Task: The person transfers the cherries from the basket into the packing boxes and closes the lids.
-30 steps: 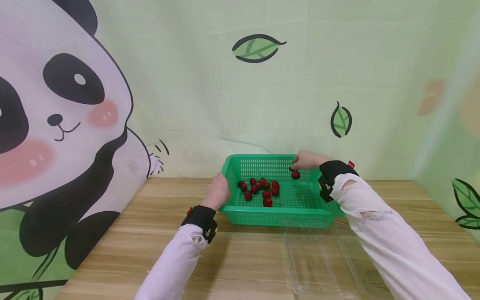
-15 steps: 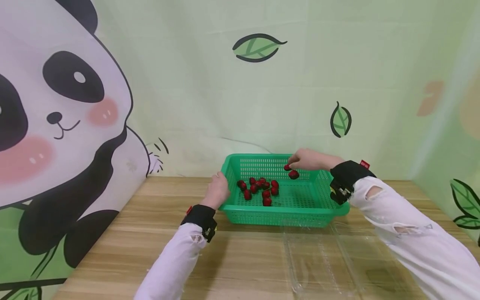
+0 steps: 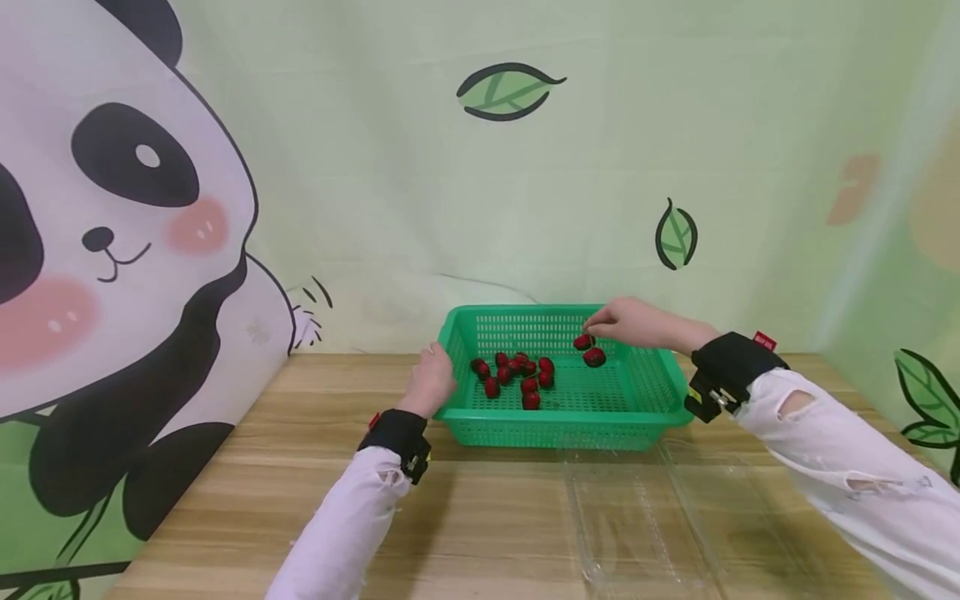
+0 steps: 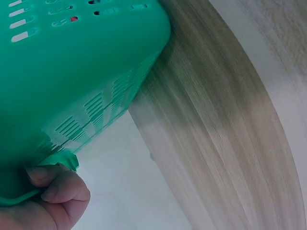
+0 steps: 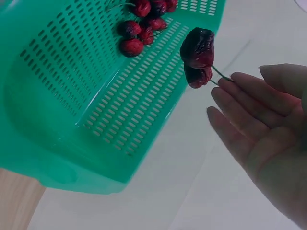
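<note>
A green perforated plastic basket (image 3: 562, 429) stands on the table with several dark red cherries (image 3: 504, 373) gathered in its left half. My left hand (image 3: 430, 382) grips the basket's left rim; in the left wrist view its fingers (image 4: 64, 191) curl at the handle edge. Above the basket's right part, my right hand (image 3: 637, 323) holds two cherries (image 3: 594, 357) by their thin green stems. In the right wrist view those cherries (image 5: 197, 50) dangle from the fingertips (image 5: 225, 81), and the thumb is near the index finger.
A clear plastic container (image 3: 637, 525) lies in front of the basket on the wooden table (image 3: 300, 467), its right part hard to make out. Behind rises a pale green cloth backdrop (image 3: 360, 167) printed with a panda and leaves.
The right wrist and forearm have swung to the right while the fingertips stayed over the basket. The two cherries have dipped slightly. My left hand keeps its grip on the rim.
</note>
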`<state>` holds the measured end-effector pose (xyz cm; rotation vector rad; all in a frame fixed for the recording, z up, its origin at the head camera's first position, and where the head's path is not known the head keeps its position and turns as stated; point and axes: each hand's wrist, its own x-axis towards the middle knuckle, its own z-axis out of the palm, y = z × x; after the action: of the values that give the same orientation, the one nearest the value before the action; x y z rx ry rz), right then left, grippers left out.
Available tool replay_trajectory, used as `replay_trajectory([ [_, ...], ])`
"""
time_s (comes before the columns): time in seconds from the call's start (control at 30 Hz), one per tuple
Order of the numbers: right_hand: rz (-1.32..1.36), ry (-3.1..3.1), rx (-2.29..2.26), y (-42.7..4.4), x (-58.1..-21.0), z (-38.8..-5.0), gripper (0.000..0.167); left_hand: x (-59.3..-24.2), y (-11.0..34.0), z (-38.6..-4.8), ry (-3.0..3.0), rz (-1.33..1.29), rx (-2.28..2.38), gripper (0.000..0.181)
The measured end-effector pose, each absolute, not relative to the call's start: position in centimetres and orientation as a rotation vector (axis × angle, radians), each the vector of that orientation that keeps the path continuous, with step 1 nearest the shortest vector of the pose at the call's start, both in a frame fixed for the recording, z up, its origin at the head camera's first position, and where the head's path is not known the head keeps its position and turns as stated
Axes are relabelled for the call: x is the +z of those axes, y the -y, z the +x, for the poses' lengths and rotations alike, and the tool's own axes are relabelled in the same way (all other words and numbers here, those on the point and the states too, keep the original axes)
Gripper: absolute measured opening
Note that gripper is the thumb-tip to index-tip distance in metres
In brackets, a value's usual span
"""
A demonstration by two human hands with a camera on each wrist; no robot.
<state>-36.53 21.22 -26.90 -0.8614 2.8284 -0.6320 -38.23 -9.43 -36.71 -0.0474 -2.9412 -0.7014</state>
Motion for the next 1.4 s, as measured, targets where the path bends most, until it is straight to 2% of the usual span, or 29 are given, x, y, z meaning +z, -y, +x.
replay_trajectory([
  [0.4,-0.972,-2.831,-0.77,-21.2,-26.5,-34.0,0.028,-36.8,9.5,-38.2,2.962,-0.059,-0.718,0.058],
  [0.9,-1.106,-2.626,-0.855,-22.3,-27.9,-30.8,0.025,-36.8,9.5,-38.2,2.966,-0.062,-0.695,0.06],
  [1.4,-1.287,-2.49,-0.805,-21.1,-29.6,-28.8,0.023,-36.9,9.5,-38.4,2.967,-0.062,-0.672,0.059],
])
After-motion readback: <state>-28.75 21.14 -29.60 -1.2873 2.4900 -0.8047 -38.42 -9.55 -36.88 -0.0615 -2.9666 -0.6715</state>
